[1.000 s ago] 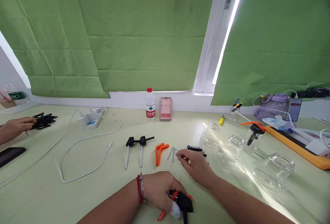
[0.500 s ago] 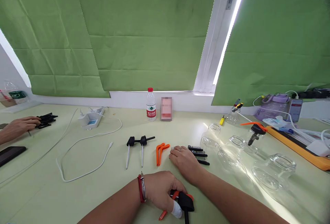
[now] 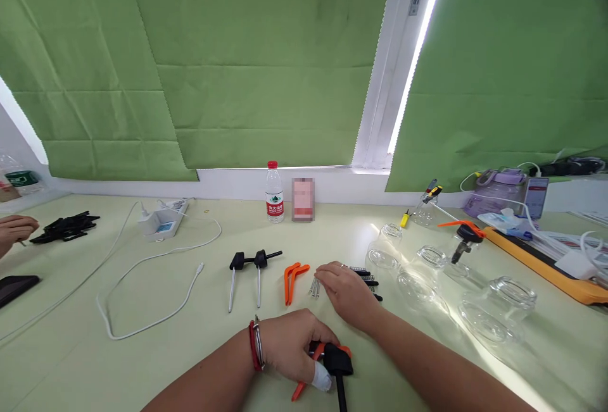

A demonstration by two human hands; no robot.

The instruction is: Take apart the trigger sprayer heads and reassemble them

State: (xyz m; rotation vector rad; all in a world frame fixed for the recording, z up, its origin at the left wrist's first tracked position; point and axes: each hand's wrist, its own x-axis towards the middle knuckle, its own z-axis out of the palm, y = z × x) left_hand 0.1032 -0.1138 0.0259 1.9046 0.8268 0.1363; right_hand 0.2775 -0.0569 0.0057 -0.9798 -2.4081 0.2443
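My left hand (image 3: 297, 349) is closed around a black spray-pump head (image 3: 338, 360) with an orange trigger lever, low in front of me. A black tube points down from this head. My right hand (image 3: 349, 292) lies palm down with its fingers stretched over thin metal pins (image 3: 315, 288); its thumb and fingertips are partly hidden. Beside the pins are two loose orange trigger levers (image 3: 292, 282). Farther left stand two joined black pump heads (image 3: 249, 261) with metal rods. Black tubes with springs (image 3: 369, 280) lie just past my right hand, partly covered by it.
Several clear glass bottles (image 3: 498, 311) stand at the right, one with a black-and-orange spray head (image 3: 464, 238). A water bottle (image 3: 275, 200), a power strip (image 3: 166, 221) and a white cable (image 3: 156, 323) are on the table. Another person's hand (image 3: 16, 230) is near black parts (image 3: 69, 227) at far left.
The view has shifted slightly. My right hand has shifted a little, so the metal pins show more by its fingertips. The other person's hand has drawn left, away from the black parts.
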